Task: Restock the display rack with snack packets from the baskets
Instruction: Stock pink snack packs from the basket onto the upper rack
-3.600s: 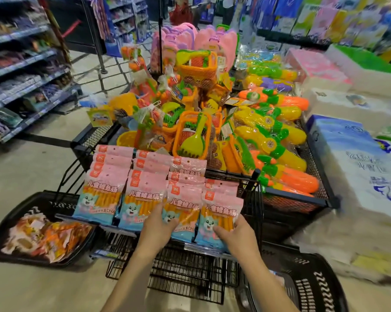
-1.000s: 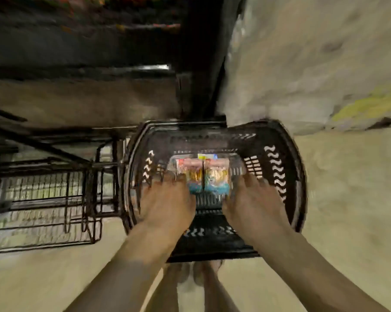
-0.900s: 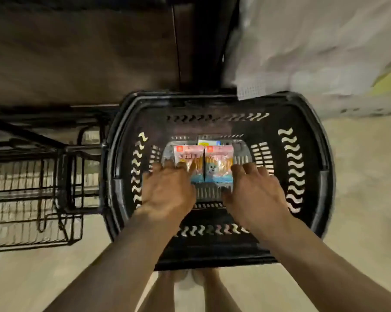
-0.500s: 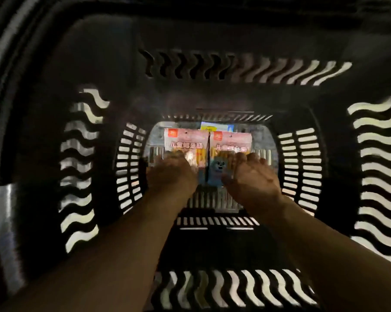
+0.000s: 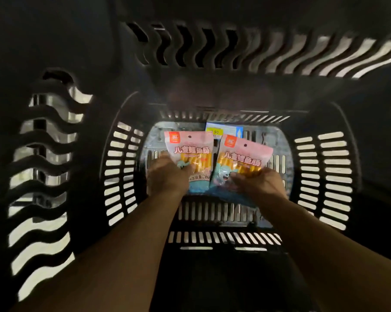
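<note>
Head view looks down into the black basket [image 5: 325,176]. At the middle of its floor, the left hand [image 5: 167,176] grips one snack packet [image 5: 190,147] with its fingers. The right hand [image 5: 259,183] grips the other packet [image 5: 244,152]. This is the picking-up step. Next, probably lift both out to the rack.

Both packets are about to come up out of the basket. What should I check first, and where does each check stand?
1. Left hand grips the left packet: ok.
2. Right hand grips the right packet, which is tilted: ok.
3. Packets free of each other: cannot tell, their inner edges meet.
4. Price label in the basket is clear of both hands: ok.
5. Way up past the basket rim: cannot tell, the rim is out of view.
</note>
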Available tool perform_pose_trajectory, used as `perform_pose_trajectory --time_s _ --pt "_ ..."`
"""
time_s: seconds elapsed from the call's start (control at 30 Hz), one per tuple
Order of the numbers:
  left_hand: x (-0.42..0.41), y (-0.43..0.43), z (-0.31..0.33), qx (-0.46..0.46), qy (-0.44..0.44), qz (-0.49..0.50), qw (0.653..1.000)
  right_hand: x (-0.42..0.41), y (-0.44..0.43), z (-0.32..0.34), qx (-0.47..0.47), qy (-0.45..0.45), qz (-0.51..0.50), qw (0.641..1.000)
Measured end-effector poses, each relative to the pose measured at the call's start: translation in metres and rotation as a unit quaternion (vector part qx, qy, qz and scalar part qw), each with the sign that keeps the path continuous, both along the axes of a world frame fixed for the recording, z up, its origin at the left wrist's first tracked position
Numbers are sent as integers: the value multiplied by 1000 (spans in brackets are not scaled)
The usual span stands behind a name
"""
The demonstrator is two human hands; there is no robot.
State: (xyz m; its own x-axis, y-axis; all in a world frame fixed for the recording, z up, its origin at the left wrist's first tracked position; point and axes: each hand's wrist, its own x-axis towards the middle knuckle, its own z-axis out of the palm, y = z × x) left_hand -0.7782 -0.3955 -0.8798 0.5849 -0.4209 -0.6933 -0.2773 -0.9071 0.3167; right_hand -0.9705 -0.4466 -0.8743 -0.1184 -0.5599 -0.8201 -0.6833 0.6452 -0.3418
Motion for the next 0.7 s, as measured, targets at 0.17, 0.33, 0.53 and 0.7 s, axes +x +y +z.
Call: perform_pose_trajectory --time_s 0.17,0.33,0.53,0.7 --pt "0 7 36 -16 53 47 997 -6 11 40 4 -73 -42 996" --pt "11 26 110 -45 111 113 986 -8 26 132 -67 -136 -82 985" --pt "31 48 273 -119 214 194 950 3 32 294 -97 -201 -29 974" --pt "66 64 445 -189 239 174 936 24 31 457 -149 -190 -2 970"
